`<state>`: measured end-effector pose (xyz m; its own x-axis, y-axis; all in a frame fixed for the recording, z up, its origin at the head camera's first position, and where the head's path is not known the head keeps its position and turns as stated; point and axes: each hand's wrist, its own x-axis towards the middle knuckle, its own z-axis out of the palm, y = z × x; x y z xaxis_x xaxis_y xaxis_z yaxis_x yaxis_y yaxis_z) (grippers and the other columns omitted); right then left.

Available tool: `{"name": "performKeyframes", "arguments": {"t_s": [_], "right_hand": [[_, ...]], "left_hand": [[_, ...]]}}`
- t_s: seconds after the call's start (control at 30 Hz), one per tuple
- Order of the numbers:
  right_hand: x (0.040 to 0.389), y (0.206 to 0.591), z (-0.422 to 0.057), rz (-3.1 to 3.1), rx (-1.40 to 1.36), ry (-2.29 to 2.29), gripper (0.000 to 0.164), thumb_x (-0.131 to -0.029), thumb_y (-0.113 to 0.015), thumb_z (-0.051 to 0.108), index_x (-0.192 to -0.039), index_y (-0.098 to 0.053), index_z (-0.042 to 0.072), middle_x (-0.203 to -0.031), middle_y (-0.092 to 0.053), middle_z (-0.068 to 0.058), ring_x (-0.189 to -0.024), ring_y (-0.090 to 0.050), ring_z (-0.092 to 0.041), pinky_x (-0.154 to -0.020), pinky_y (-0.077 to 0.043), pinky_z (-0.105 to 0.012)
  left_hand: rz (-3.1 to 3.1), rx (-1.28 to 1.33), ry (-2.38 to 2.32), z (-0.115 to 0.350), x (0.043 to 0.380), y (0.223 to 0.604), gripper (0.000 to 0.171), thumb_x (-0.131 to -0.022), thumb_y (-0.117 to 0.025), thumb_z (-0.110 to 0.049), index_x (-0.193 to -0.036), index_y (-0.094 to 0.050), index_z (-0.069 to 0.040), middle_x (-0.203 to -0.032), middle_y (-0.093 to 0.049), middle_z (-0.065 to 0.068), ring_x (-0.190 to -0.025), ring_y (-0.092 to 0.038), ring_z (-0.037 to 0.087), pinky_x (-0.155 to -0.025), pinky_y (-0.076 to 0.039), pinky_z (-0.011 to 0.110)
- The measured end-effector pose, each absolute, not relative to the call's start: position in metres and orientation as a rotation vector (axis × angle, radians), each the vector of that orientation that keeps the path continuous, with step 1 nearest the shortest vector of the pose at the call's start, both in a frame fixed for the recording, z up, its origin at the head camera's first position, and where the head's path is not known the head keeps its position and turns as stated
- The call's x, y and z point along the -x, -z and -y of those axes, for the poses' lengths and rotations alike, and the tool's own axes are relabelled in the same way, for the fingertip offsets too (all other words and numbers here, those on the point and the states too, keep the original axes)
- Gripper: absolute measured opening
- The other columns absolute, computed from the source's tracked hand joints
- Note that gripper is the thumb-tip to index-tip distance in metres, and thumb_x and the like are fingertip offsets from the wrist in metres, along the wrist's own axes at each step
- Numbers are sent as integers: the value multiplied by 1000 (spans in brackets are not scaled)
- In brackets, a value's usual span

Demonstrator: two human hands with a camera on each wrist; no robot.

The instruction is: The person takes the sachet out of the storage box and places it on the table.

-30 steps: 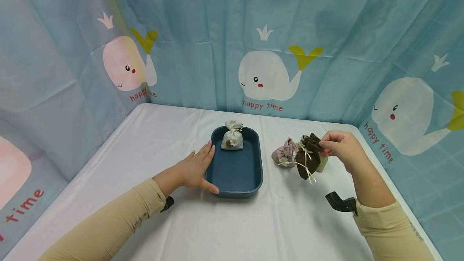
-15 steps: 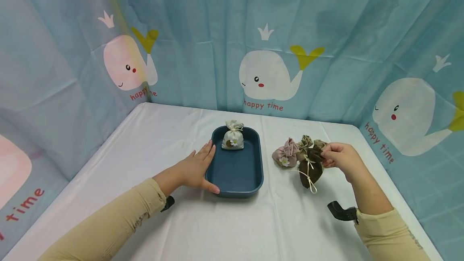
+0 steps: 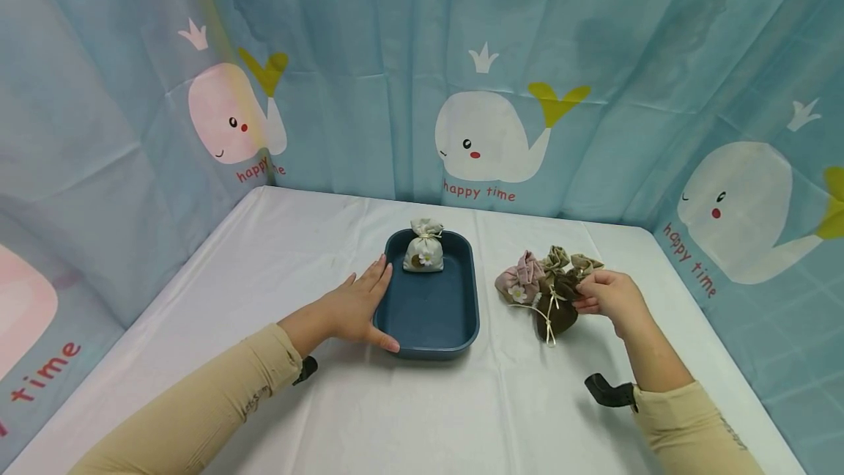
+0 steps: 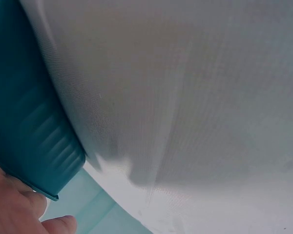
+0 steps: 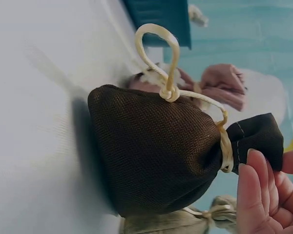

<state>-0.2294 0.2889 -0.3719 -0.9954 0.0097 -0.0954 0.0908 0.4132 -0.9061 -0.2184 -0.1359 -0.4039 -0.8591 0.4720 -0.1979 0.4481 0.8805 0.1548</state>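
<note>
My right hand (image 3: 613,300) pinches the gathered neck of a dark brown drawstring pouch (image 5: 156,151) between thumb and fingers. A cream cord with a loop is tied round the neck. Beside it in the head view are a pink pouch (image 3: 516,286) with a white flower and olive-green pouches (image 3: 585,264), partly hidden. My left hand (image 3: 352,304) rests with straight, spread fingers along the left rim of a dark blue tray (image 3: 428,321). In the tray's far end sits a white pouch (image 3: 422,253) with a flower.
A white cloth covers the table (image 3: 316,240). Blue curtains (image 3: 343,116) printed with whales stand along its back and sides. Black bands (image 3: 609,391) with a protruding piece sit at the sleeves' cuffs.
My right hand has moved down and slightly left with the brown pouch, after first drawing it nearer. The olive pouches behind show more now. The left hand and tray stay put.
</note>
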Motion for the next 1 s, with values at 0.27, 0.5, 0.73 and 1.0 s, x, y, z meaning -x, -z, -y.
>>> {"name": "performKeyframes", "arguments": {"t_s": [0.27,0.5,0.73,1.0], "right_hand": [[235,380,-278,-2537,-135,1724,16,-90,-52,5,-87,-59,-10,-73,-64,-5,-63,-66,-13,-63,-54,-33],[236,388,-272,-2520,-126,1862,15,-90,-51,2,-85,-59,-9,-79,-59,-9,-65,-67,-13,-63,-54,-32],[236,392,-270,-2475,-96,1920,13,-90,-51,2,-85,-59,-8,-76,-60,-6,-65,-67,-14,-63,-54,-32],[235,390,-264,-2399,-82,1981,13,-90,-54,2,-85,-60,-9,-72,-63,-3,-65,-67,-14,-62,-54,-30]], "left_hand": [[-2818,-692,-150,136,218,403,135,-53,-49,-88,-146,10,-9,-152,15,10,-139,9,21,-108,-12,52],[-2819,-698,-165,135,217,401,135,-54,-51,-87,-146,9,-8,-152,14,10,-140,8,22,-108,-13,53],[-2825,-692,-160,135,217,404,136,-52,-49,-88,-146,10,-9,-152,14,10,-139,9,21,-108,-13,53],[-2824,-693,-161,136,219,406,136,-52,-50,-88,-147,8,-8,-152,15,9,-139,9,21,-108,-12,53]]}}
